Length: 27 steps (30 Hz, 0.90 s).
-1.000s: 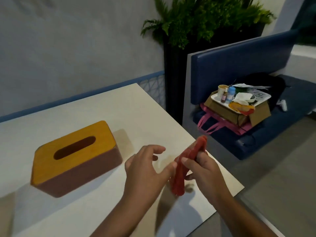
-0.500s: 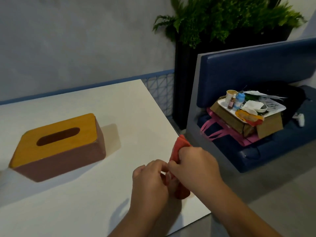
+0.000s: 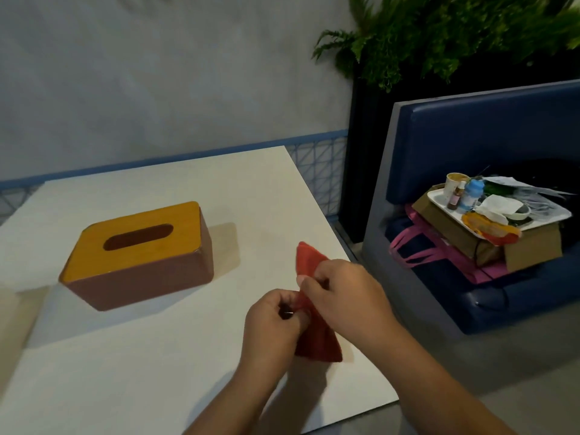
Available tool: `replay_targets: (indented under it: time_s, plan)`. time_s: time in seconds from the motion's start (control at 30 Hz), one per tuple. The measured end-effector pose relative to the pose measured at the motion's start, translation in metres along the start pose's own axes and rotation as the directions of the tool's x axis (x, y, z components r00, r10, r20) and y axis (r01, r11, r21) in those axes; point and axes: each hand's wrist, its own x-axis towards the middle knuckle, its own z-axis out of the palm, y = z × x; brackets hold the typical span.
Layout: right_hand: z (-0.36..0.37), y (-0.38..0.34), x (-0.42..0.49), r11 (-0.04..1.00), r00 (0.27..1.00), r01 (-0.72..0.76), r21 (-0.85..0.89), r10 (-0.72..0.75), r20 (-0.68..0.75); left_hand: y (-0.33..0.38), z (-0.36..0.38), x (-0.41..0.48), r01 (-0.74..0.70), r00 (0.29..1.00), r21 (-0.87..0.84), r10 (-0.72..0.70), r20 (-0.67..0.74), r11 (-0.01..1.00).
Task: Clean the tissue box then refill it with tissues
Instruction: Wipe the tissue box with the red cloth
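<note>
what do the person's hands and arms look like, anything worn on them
Both are bare: the left hand and the right hand have no gloves. The forearms are uncovered as far as the picture shows, with no sleeve or cuff in view. No watch, bracelet or ring shows. A tiny bright glint at the left hand's fingers is too small to identify.

Rectangular wooden tissue box (image 3: 141,277): amber-yellow lid, reddish-brown sides. Crumpled red cloth (image 3: 318,345). Flat white tabletop (image 3: 125,372). Navy padded bench (image 3: 470,136), pink fabric bag (image 3: 485,271), green leafy fern (image 3: 439,32), pale blue triangle-lattice panel (image 3: 320,164)
</note>
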Motion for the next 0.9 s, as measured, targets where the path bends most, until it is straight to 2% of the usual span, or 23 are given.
replay_targets:
  time_s: [0.07, 0.13, 0.2, 0.27, 0.37, 0.43, 0.47, 0.57, 0.7, 0.8, 0.9]
  plan:
    - [0.005, 0.010, 0.003, 0.980, 0.999, -0.035, 0.194, 0.028, 0.041, 0.000, -0.003, 0.005, 0.149, 0.988, -0.215, -0.140, 0.057, 0.965]
    - [0.009, 0.024, 0.003, 0.929, 0.990, -0.138, 0.344, 0.130, 0.045, 0.000, -0.003, 0.008, 0.259, 0.965, -0.350, -0.232, 0.118, 0.900]
    - [0.013, 0.039, -0.002, 0.867, 0.954, -0.300, 0.398, 0.282, 0.105, -0.002, -0.003, 0.010, 0.303, 0.953, -0.417, -0.266, 0.147, 0.857]
    - [0.014, 0.047, -0.008, 0.776, 0.879, -0.476, 0.413, 0.401, 0.259, -0.001, -0.001, 0.011, 0.314, 0.949, -0.469, -0.270, 0.160, 0.826]
    - [0.015, 0.051, -0.015, 0.549, 0.764, -0.642, 0.535, 0.400, 0.506, 0.002, 0.002, 0.014, 0.311, 0.950, -0.490, -0.267, 0.161, 0.814]
    - [0.014, 0.051, -0.015, 0.416, 0.767, -0.641, 0.645, 0.356, 0.533, 0.004, 0.006, 0.015, 0.305, 0.952, -0.480, -0.259, 0.162, 0.823]
    - [0.013, 0.051, -0.012, 0.398, 0.786, -0.617, 0.679, 0.356, 0.505, 0.005, 0.006, 0.015, 0.304, 0.952, -0.475, -0.258, 0.162, 0.826]
    - [0.011, 0.054, -0.003, 0.483, 0.858, -0.503, 0.716, 0.381, 0.346, 0.007, 0.009, 0.020, 0.324, 0.946, -0.467, -0.291, 0.143, 0.823]
    - [0.015, 0.056, 0.000, 0.703, 0.940, -0.317, 0.636, 0.320, 0.116, 0.003, 0.011, 0.026, 0.327, 0.944, -0.453, -0.311, 0.112, 0.829]
    - [0.021, 0.059, -0.004, 0.813, 0.961, -0.264, 0.519, 0.265, 0.073, -0.005, 0.011, 0.022, 0.329, 0.943, -0.396, -0.320, 0.091, 0.857]
    - [0.027, 0.067, -0.010, 0.910, 0.975, -0.221, 0.352, 0.218, 0.047, -0.019, 0.011, 0.012, 0.405, 0.913, -0.379, -0.390, 0.118, 0.832]
